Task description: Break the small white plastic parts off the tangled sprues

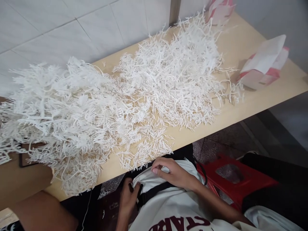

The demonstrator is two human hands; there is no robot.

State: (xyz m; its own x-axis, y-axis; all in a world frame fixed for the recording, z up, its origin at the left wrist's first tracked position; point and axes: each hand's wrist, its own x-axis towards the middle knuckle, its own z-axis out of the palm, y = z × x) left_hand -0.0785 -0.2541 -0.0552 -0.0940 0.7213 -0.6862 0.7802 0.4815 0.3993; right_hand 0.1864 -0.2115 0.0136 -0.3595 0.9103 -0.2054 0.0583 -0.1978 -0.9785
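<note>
My right hand (172,173) rests low against my white shirt (173,205), its fingers curled and pinching a fold of the cloth just below the table's edge. My left hand (128,197) is beside it, lower and to the left, fingers closed round a black strap (154,192) that crosses the shirt. On the wooden table (243,109) in front of me lies a wide heap of white plastic branch pieces (134,93), thin and spiky. Neither hand touches it; its nearest sprigs lie just above my right hand.
Two red-and-white paper bags lie on the table, one at the right (264,64) and one at the far end (220,8). A red plastic stool (235,181) stands to my right under the table. A bare limb (40,211) shows at lower left.
</note>
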